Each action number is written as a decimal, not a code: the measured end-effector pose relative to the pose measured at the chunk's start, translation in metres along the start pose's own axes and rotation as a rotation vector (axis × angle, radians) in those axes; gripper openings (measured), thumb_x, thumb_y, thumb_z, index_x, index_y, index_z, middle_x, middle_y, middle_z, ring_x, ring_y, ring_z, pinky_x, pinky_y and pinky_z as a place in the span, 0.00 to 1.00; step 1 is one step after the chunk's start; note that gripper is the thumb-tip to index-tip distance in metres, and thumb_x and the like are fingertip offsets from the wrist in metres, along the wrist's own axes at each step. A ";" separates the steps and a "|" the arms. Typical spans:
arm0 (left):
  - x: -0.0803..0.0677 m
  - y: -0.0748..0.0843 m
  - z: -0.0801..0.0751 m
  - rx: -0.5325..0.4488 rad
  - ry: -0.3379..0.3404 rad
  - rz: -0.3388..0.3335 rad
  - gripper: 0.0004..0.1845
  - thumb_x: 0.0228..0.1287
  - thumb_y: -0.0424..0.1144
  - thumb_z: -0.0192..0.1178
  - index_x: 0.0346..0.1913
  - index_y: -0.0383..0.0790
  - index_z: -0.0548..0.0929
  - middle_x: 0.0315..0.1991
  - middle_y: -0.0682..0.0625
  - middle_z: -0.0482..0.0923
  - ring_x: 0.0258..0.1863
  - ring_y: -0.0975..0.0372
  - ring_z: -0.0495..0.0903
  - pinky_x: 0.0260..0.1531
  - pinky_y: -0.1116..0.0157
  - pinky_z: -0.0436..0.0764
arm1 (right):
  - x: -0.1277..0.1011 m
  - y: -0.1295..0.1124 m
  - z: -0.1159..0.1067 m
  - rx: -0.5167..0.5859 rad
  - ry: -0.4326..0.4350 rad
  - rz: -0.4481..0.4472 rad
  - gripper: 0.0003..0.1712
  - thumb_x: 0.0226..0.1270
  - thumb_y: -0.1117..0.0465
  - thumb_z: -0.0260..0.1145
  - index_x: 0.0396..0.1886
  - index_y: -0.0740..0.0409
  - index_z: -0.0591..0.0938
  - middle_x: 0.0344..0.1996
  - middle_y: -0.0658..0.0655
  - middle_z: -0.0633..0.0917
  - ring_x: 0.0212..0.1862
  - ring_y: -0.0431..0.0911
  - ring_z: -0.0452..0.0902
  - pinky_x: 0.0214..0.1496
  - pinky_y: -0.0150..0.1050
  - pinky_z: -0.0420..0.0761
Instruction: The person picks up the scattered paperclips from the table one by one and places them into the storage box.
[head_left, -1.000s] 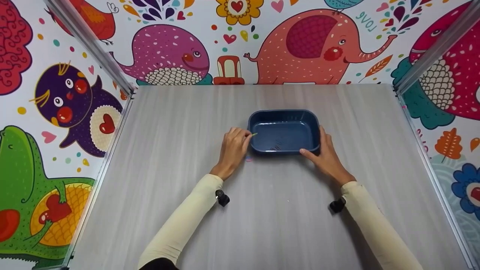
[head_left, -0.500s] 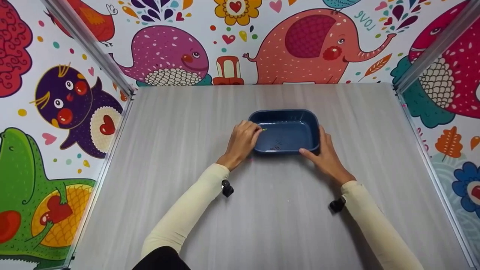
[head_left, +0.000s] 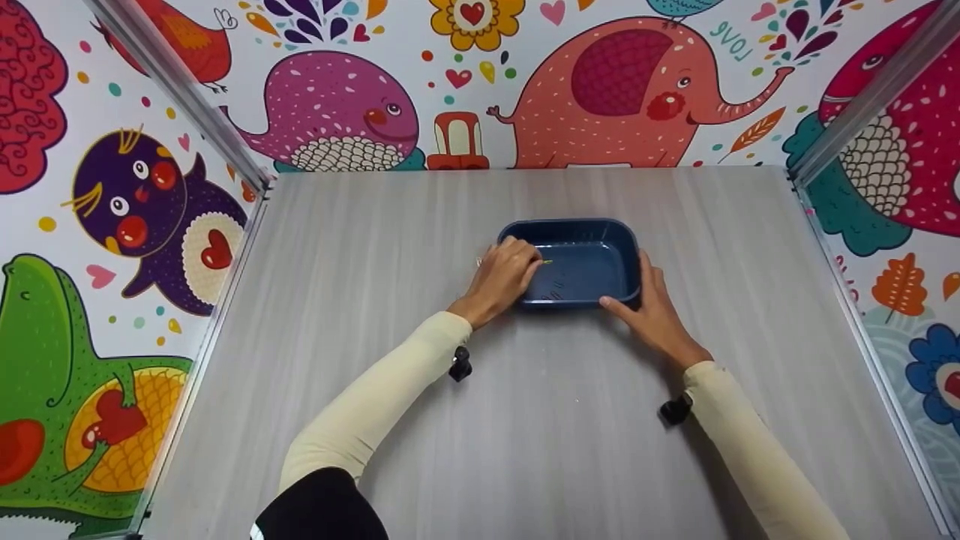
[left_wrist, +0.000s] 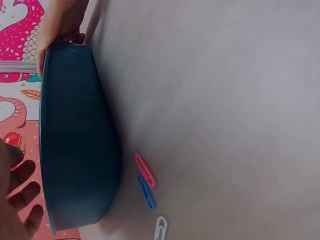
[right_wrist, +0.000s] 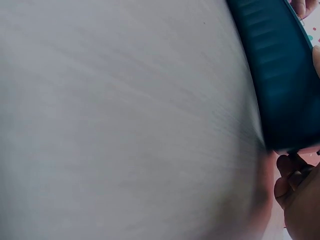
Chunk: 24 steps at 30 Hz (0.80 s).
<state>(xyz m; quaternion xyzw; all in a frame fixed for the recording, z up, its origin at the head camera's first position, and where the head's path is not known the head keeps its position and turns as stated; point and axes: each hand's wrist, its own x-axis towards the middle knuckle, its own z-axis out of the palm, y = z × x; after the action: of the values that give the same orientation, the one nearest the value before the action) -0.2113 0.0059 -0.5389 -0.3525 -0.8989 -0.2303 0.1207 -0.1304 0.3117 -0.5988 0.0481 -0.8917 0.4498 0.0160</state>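
Observation:
A deep blue rectangular dish (head_left: 590, 266) stands on the table. My right hand (head_left: 654, 311) grips its right end, thumb over the near rim and fingers along the outer wall. Above the dish's left part, my left hand (head_left: 504, 276) pinches a small yellow paper clip (head_left: 547, 262), whose end points right over the inside. On the dish floor lie several small dark loops (head_left: 553, 291). In the left wrist view, a pink paper clip (left_wrist: 145, 170), a blue one (left_wrist: 146, 191) and a white one (left_wrist: 160, 228) lie on the table beside the dish's outer wall.
The grey wood-grain table (head_left: 420, 217) runs back to walls printed with cartoon animals. Metal rails (head_left: 862, 337) edge its sides. A small black camera (head_left: 460, 364) sits at the left wrist and another black camera (head_left: 675, 410) at the right.
My left hand has moved right and slightly away, carrying the yellow paper clip from the left rim to over the dish's inside. The right hand and the dish have stayed put.

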 end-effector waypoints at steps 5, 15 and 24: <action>0.006 0.001 0.003 0.060 -0.035 0.042 0.11 0.86 0.41 0.60 0.52 0.39 0.91 0.47 0.48 0.90 0.49 0.53 0.83 0.48 0.55 0.81 | -0.001 -0.001 -0.001 -0.002 -0.005 0.011 0.66 0.76 0.43 0.75 0.93 0.51 0.39 0.81 0.73 0.57 0.81 0.65 0.57 0.82 0.69 0.56; 0.017 0.006 0.011 0.181 -0.131 0.070 0.13 0.87 0.43 0.59 0.53 0.41 0.90 0.49 0.48 0.89 0.50 0.54 0.83 0.48 0.56 0.80 | 0.000 -0.002 -0.001 0.005 -0.012 0.036 0.67 0.76 0.42 0.75 0.93 0.52 0.39 0.81 0.74 0.56 0.81 0.66 0.57 0.82 0.70 0.56; 0.024 0.011 0.019 0.286 -0.144 0.142 0.13 0.86 0.45 0.60 0.51 0.42 0.92 0.49 0.49 0.90 0.50 0.54 0.84 0.45 0.57 0.80 | -0.001 0.000 -0.002 0.009 -0.022 0.018 0.67 0.77 0.41 0.74 0.92 0.55 0.39 0.82 0.73 0.55 0.83 0.65 0.54 0.82 0.70 0.55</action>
<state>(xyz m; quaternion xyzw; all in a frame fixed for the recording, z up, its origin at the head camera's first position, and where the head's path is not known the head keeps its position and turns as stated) -0.2221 0.0365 -0.5428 -0.4098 -0.9017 -0.0653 0.1209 -0.1298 0.3127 -0.5975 0.0450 -0.8902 0.4533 0.0020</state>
